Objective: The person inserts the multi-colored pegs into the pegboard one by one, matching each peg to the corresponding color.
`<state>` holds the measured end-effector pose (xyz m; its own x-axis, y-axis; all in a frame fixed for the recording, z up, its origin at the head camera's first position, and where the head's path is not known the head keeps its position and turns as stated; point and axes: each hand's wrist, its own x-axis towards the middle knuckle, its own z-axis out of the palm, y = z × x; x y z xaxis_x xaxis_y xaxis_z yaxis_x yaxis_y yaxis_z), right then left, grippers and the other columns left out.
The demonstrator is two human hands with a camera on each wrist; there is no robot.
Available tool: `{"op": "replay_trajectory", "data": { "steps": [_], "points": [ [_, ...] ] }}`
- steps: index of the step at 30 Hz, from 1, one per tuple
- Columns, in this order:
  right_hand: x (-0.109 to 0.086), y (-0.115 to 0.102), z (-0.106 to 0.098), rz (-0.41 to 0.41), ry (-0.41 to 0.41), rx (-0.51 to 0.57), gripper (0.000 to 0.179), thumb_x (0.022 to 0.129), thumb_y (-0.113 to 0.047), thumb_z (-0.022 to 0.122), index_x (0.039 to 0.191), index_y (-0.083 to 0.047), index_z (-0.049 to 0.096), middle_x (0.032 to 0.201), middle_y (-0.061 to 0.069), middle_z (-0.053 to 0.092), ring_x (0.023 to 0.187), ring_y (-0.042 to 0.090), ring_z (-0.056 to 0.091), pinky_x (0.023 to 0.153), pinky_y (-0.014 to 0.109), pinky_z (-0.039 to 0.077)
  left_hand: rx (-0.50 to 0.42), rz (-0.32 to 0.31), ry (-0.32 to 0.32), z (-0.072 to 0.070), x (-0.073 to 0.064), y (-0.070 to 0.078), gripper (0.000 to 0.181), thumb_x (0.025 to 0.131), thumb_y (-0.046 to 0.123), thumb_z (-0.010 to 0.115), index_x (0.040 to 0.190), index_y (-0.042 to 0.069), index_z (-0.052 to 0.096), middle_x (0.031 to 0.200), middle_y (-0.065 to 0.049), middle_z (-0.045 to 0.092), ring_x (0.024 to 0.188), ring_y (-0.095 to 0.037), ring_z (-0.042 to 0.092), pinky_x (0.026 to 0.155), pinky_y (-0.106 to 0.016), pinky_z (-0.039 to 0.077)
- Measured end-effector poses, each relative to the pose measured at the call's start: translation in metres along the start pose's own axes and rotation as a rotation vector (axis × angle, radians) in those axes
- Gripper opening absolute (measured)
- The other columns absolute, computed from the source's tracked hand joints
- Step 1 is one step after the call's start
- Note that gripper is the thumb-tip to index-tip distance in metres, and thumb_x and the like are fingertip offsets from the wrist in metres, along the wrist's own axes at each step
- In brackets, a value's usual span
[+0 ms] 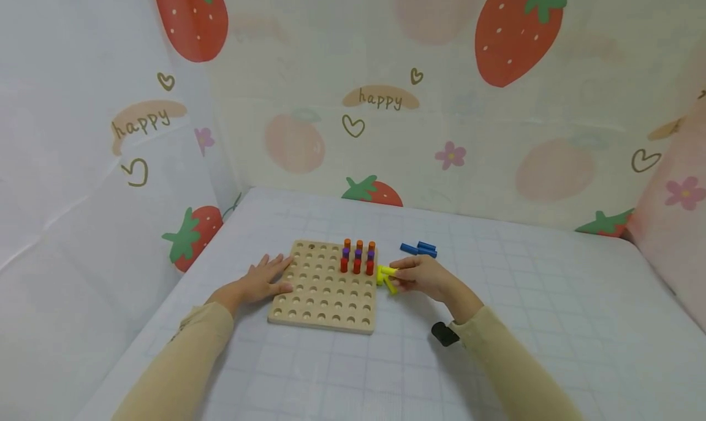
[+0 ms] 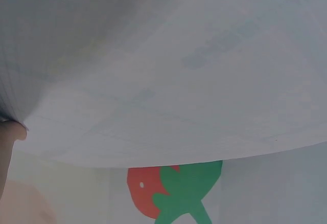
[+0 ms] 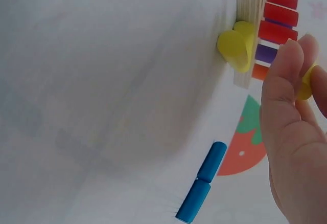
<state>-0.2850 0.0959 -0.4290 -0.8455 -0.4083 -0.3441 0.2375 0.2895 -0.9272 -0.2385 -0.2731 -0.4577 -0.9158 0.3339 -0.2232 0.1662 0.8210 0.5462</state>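
Observation:
A wooden pegboard (image 1: 322,298) with rows of round holes lies on the table. Red pegs (image 1: 356,266), purple pegs (image 1: 358,255) and orange pegs (image 1: 360,245) stand upright in its far right part, three of each colour. My left hand (image 1: 256,281) rests at the board's left edge, fingers spread; only a fingertip (image 2: 18,130) enters the left wrist view. Just past the right edge, my right hand (image 1: 427,278) pinches a yellow peg (image 3: 305,86) between thumb and fingers. Below it, more yellow pegs (image 3: 232,49) lie against the board's side.
Three blue pegs (image 1: 419,249) lie on the table beyond my right hand. A black object (image 1: 444,334) is at my right cuff. Strawberry-printed cloth (image 1: 452,102) hangs behind the table (image 1: 524,298) and along its sides.

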Motion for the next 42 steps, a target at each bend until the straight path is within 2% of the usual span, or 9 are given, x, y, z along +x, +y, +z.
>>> {"op": "replay_trajectory", "data": {
  "steps": [4, 7, 12, 18, 23, 26, 30, 37, 42],
  "points": [
    [-0.001, -0.002, 0.004, -0.018, -0.003, -0.002, 0.033, 0.1, -0.006, 0.053, 0.127, 0.012, 0.054, 0.089, 0.01, 0.067, 0.074, 0.014, 0.061, 0.072, 0.026, 0.055, -0.001, -0.008, -0.001, -0.001, 0.0, -0.001, 0.086, 0.095, 0.051, 0.054, 0.153, -0.001, 0.018, 0.155, -0.033, 0.008, 0.141, -0.053, -0.007, 0.107, -0.069, -0.004],
    [0.001, 0.0, 0.007, -0.001, 0.004, -0.002, 0.032, 0.1, -0.009, 0.055, 0.124, 0.011, 0.057, 0.088, 0.009, 0.066, 0.072, 0.014, 0.059, 0.07, 0.025, 0.054, -0.001, 0.005, 0.005, 0.0, 0.001, -0.002, 0.086, 0.095, 0.051, 0.054, 0.153, -0.001, 0.018, 0.155, -0.034, 0.009, 0.14, -0.054, -0.007, 0.106, -0.07, -0.004],
    [0.002, 0.001, 0.011, 0.008, 0.014, -0.002, 0.03, 0.1, -0.009, 0.055, 0.124, 0.009, 0.058, 0.092, 0.01, 0.065, 0.072, 0.016, 0.056, 0.068, 0.024, 0.051, 0.006, 0.011, 0.009, 0.0, 0.001, -0.002, 0.087, 0.094, 0.052, 0.054, 0.153, -0.001, 0.018, 0.155, -0.033, 0.01, 0.141, -0.054, -0.006, 0.107, -0.07, -0.003],
    [0.004, 0.0, 0.014, -0.002, 0.05, -0.023, 0.027, 0.098, -0.011, 0.059, 0.119, 0.007, 0.062, 0.093, 0.012, 0.068, 0.074, 0.016, 0.06, 0.07, 0.026, 0.052, 0.006, 0.006, 0.009, -0.001, 0.0, 0.002, 0.086, 0.095, 0.051, 0.055, 0.153, 0.0, 0.018, 0.155, -0.033, 0.01, 0.141, -0.054, -0.006, 0.107, -0.069, -0.002],
    [0.005, -0.001, 0.015, -0.011, 0.078, -0.05, 0.03, 0.097, -0.01, 0.06, 0.123, 0.005, 0.063, 0.09, 0.009, 0.069, 0.076, 0.016, 0.061, 0.068, 0.025, 0.05, 0.002, 0.002, 0.006, -0.002, 0.0, 0.003, 0.086, 0.095, 0.051, 0.054, 0.153, -0.001, 0.017, 0.155, -0.033, 0.008, 0.141, -0.054, -0.007, 0.107, -0.069, -0.003],
    [0.006, -0.002, 0.017, -0.002, 0.1, -0.044, 0.031, 0.096, -0.009, 0.061, 0.124, 0.004, 0.061, 0.091, 0.008, 0.068, 0.076, 0.016, 0.061, 0.068, 0.025, 0.05, -0.001, 0.0, 0.005, -0.001, 0.0, 0.002, 0.086, 0.095, 0.051, 0.054, 0.153, 0.0, 0.017, 0.155, -0.033, 0.008, 0.141, -0.054, -0.007, 0.107, -0.069, -0.003],
    [0.007, -0.003, 0.021, 0.023, 0.141, -0.028, 0.027, 0.094, -0.007, 0.065, 0.118, 0.005, 0.062, 0.092, 0.009, 0.068, 0.076, 0.016, 0.062, 0.069, 0.026, 0.051, -0.005, -0.002, 0.008, -0.001, 0.0, 0.001, 0.086, 0.095, 0.052, 0.054, 0.153, 0.0, 0.017, 0.155, -0.033, 0.008, 0.141, -0.054, -0.007, 0.107, -0.069, -0.003],
    [0.006, -0.006, 0.028, 0.052, 0.241, -0.05, 0.026, 0.092, -0.007, 0.067, 0.116, 0.003, 0.066, 0.097, 0.01, 0.07, 0.078, 0.017, 0.063, 0.069, 0.025, 0.05, -0.004, -0.003, 0.007, 0.001, 0.0, 0.0, 0.086, 0.095, 0.05, 0.055, 0.153, -0.001, 0.018, 0.155, -0.033, 0.009, 0.14, -0.054, -0.007, 0.107, -0.07, -0.003],
    [0.008, -0.008, 0.03, 0.071, 0.282, -0.059, 0.024, 0.091, -0.007, 0.069, 0.113, 0.002, 0.067, 0.099, 0.011, 0.07, 0.079, 0.016, 0.063, 0.067, 0.023, 0.049, 0.004, -0.005, 0.011, 0.001, 0.0, 0.002, 0.084, 0.096, 0.05, 0.054, 0.153, -0.001, 0.018, 0.155, -0.033, 0.009, 0.141, -0.054, -0.007, 0.107, -0.069, -0.003]
  ]
}}
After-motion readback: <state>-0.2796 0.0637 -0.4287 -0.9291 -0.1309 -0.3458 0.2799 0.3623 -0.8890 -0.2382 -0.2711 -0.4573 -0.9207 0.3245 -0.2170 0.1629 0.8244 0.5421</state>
